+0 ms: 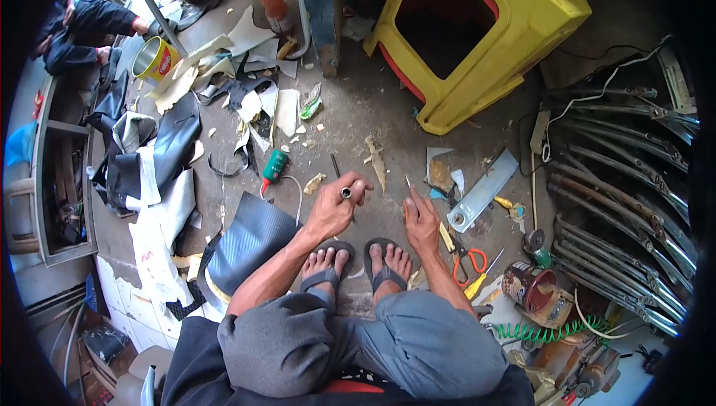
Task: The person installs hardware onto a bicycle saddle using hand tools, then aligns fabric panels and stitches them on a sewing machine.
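Observation:
Above my left sandal, my left hand [333, 208] is closed around a dark metal rod [335, 164] whose shaft shows above the fingers; a round socket-like end [345, 192] shows at the fingers. To the right, my right hand [422, 221] is closed on a thin pointed tool [408, 182], its tip upward and a bit of orange at the palm. The hands are apart. Between and above them a torn beige scrap [375, 161] lies on the floor. A green bottle with a red tip [274, 167] lies left of my left hand.
Orange-handled scissors [470, 268], a flat metal bar [483, 191] and a tin can [531, 286] lie right. A yellow plastic stool [455, 100] lies tipped above, metal tubes [611, 197] far right. Material scraps [160, 182] cover the left; another person's legs [86, 29] show upper left.

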Available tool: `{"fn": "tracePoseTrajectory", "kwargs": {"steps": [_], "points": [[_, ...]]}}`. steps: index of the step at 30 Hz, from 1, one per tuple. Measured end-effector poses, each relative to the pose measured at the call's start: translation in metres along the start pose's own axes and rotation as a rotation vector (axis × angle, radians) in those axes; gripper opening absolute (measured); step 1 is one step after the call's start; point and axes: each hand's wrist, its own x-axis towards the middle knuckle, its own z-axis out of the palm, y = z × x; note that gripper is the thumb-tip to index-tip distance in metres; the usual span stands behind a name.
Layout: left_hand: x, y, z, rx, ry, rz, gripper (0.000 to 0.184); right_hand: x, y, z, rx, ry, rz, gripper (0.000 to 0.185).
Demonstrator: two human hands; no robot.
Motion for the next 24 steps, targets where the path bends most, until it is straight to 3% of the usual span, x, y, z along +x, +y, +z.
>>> {"fn": "tracePoseTrajectory", "kwargs": {"steps": [4, 6, 7, 8, 10, 12, 18, 24], "points": [[0.004, -0.003, 0.0, -0.03, 0.008, 0.036, 0.031, 0.015, 0.019, 0.007, -0.316, -0.05, -0.09, 0.036], [-0.002, -0.005, 0.001, -0.001, 0.004, 0.022, 0.031, 0.013, -0.012, -0.014, 0.457, -0.277, 0.603, 0.039], [-0.001, -0.004, 0.0, 0.035, 0.016, 0.037, 0.027, 0.011, -0.021, -0.023, 0.69, -0.301, 0.626, 0.045], [0.006, -0.002, -0.002, 0.034, 0.032, 0.053, 0.027, 0.018, -0.027, -0.028, 0.685, -0.306, 0.604, 0.045], [0.0, -0.001, 0.001, 0.024, 0.122, 0.015, 0.022, 0.004, -0.033, -0.035, 1.142, -0.381, 0.645, 0.05], [0.002, -0.001, -0.002, 0.045, 0.146, 0.074, 0.021, 0.002, -0.036, -0.036, 1.164, -0.428, 0.643, 0.054], [0.004, 0.009, -0.002, 0.124, 0.048, -0.024, 0.029, -0.004, -0.043, -0.038, 1.456, -0.553, 0.575, 0.052], [0.008, 0.004, 0.001, 0.087, 0.022, 0.11, 0.033, -0.007, -0.051, -0.033, 1.463, -0.625, 0.52, 0.052]]}}
